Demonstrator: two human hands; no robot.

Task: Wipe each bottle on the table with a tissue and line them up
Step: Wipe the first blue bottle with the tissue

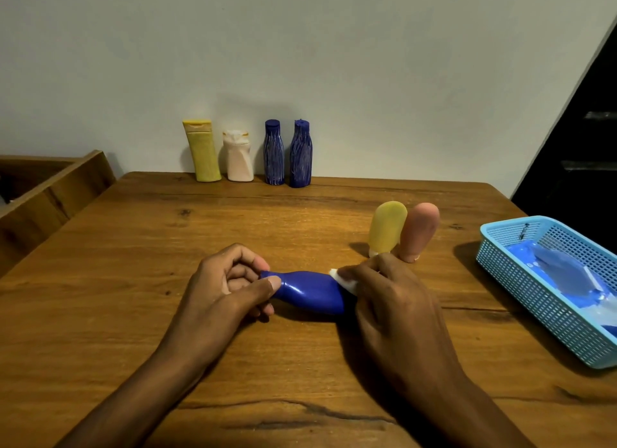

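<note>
Basket holds what looks like a blue tissue pack.

Pale plain wall behind, brown wooden table with dark grain, wooden furniture at left, dark panel at right, dim warm light

Glossy smooth plastic blue bottle mid-frame on a grained, knotted wooden table; perforated plastic basket at right edge
</note>
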